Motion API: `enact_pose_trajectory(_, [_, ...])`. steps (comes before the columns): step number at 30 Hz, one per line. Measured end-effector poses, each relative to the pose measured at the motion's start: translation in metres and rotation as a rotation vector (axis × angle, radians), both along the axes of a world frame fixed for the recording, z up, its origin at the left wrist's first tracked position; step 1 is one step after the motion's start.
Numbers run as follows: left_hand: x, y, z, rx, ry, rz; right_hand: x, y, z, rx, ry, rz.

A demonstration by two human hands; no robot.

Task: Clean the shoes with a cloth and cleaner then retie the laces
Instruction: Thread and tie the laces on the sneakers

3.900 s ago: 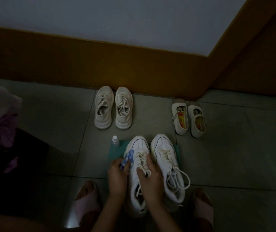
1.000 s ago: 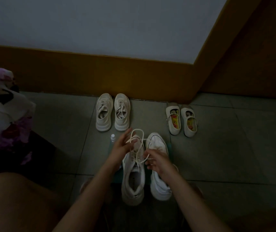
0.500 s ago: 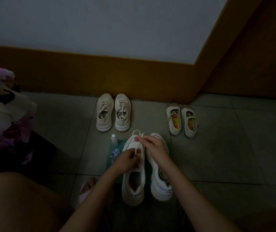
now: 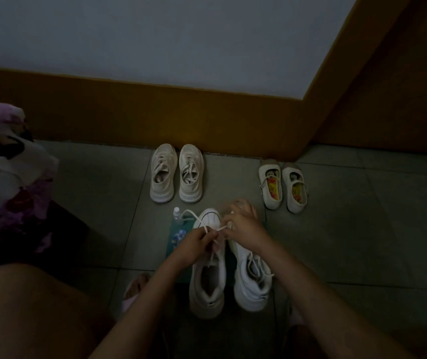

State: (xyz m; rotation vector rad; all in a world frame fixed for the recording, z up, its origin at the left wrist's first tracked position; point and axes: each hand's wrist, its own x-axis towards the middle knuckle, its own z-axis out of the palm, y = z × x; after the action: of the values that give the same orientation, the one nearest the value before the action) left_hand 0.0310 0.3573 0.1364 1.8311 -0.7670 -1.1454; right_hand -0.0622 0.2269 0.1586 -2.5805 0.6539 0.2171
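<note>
Here we are retying: left hand point(image 4: 195, 244) and right hand point(image 4: 243, 226) each pinch the lace point(image 4: 213, 230) above the left sneaker point(image 4: 208, 275), right of the cleaner bottle point(image 4: 176, 215). Next, we judge, cinch the knot.

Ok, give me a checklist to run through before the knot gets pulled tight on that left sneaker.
1. Left hand pinching the lace: ok.
2. Right hand gripping the other end: ok.
3. Left sneaker flat on the teal mat: ok.
4. Loose loop clear of the cleaner bottle: not ok, it lies right beside it.
5. Lace ends even: cannot tell.
6. Right sneaker tied: not ok, laces loose.
</note>
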Motion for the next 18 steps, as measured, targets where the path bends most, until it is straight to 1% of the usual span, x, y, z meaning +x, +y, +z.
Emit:
enact_pose_trajectory(2, [0.004, 0.004, -0.008, -0.014, 0.062, 0.049, -0.004, -0.01, 0.003, -0.063, -0.022, -0.084])
enact_pose_trajectory(4, [0.007, 0.007, -0.014, -0.042, 0.123, 0.075, -0.008, -0.021, 0.012, -0.072, -0.12, -0.242])
enact_pose_trajectory(6, [0.008, 0.008, -0.017, -0.072, 0.168, 0.101, -0.01, -0.031, 0.024, -0.022, -0.2, -0.37])
enact_pose_trajectory(7, [0.009, 0.008, -0.017, -0.093, 0.195, 0.128, -0.011, -0.035, 0.028, 0.031, -0.213, -0.388])
enact_pose_trajectory(10, [0.009, 0.009, -0.017, -0.118, 0.31, 0.209, -0.012, -0.035, 0.029, 0.295, -0.152, -0.341])
enact_pose_trajectory(12, [0.008, 0.009, -0.015, -0.116, 0.362, 0.209, -0.018, -0.025, 0.022, 0.377, -0.09, -0.264])
enact_pose_trajectory(16, [0.007, 0.007, -0.01, -0.097, 0.325, 0.166, -0.016, 0.001, 0.011, 0.275, -0.099, -0.035])
enact_pose_trajectory(17, [0.007, 0.007, -0.01, -0.092, 0.31, 0.146, -0.013, 0.005, 0.009, 0.241, -0.096, 0.005])
enact_pose_trajectory(18, [0.008, 0.008, -0.009, -0.09, 0.303, 0.137, -0.01, 0.009, 0.009, 0.238, -0.099, -0.005])
